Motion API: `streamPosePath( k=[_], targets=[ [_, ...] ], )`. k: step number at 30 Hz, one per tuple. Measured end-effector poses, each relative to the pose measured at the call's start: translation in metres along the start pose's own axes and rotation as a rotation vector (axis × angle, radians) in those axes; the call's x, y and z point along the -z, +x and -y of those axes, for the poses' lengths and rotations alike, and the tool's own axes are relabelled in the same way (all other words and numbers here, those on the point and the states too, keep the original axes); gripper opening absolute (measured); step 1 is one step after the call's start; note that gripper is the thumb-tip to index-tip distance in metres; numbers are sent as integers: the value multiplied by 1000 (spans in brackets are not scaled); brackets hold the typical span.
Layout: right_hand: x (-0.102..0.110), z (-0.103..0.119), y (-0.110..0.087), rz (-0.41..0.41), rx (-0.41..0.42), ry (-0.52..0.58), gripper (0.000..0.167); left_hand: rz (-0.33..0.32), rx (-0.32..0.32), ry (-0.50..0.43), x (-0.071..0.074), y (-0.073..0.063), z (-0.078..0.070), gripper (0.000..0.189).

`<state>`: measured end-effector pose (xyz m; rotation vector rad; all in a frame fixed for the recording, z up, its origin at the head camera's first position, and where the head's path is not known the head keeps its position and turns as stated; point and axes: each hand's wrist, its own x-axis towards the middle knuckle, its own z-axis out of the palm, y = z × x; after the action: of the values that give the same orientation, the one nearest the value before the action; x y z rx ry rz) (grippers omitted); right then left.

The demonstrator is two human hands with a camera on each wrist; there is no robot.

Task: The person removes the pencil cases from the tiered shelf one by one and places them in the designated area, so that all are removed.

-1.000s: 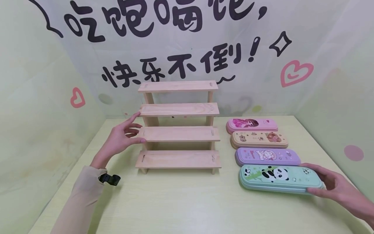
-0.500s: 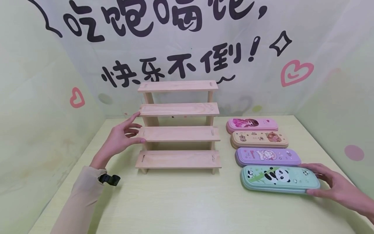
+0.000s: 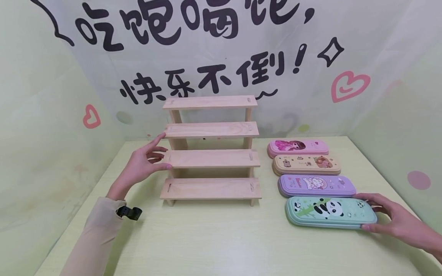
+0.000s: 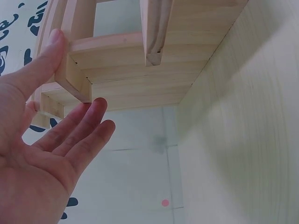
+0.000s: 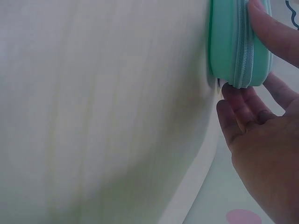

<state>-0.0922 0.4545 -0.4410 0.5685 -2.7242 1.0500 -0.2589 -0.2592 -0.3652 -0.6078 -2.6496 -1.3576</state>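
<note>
A four-step wooden display stand [image 3: 211, 158] stands upright on the table. My left hand [image 3: 139, 164] grips its left side, thumb on the edge of one shelf and index fingertip at the shelf above. In the left wrist view, the left hand [image 4: 51, 149] has its thumb on a shelf end and other fingers below it. My right hand [image 3: 397, 218] holds the right end of a mint-green panda pencil case [image 3: 331, 213], lying flat at the front of a row. The right wrist view shows the thumb on the zippered side of the green case [image 5: 231, 42], fingers around its end.
Behind the green case lie a purple pencil case [image 3: 315, 185], a beige one [image 3: 307, 164] and a pink one [image 3: 298, 147], lined up right of the stand. The pale table [image 3: 207, 237] meets printed walls at the back and sides.
The green pencil case has come down slightly onto the table, levelling in front of the purple one, with the right hand still on it. The left hand and stand have stayed in place.
</note>
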Motion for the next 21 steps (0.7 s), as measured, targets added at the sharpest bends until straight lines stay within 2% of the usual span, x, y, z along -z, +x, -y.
streamPosePath(
  k=[15, 18, 21],
  targets=[
    [0, -2, 2, -8, 4, 14, 85, -1, -1, 28, 1, -2, 1, 110],
    [6, 3, 4, -33, 14, 23, 84, 2, 1, 38, 3, -3, 2, 112],
    [14, 14, 14, -67, -5, -1, 77, -13, -2, 67, 10, -6, 3, 105]
  ],
)
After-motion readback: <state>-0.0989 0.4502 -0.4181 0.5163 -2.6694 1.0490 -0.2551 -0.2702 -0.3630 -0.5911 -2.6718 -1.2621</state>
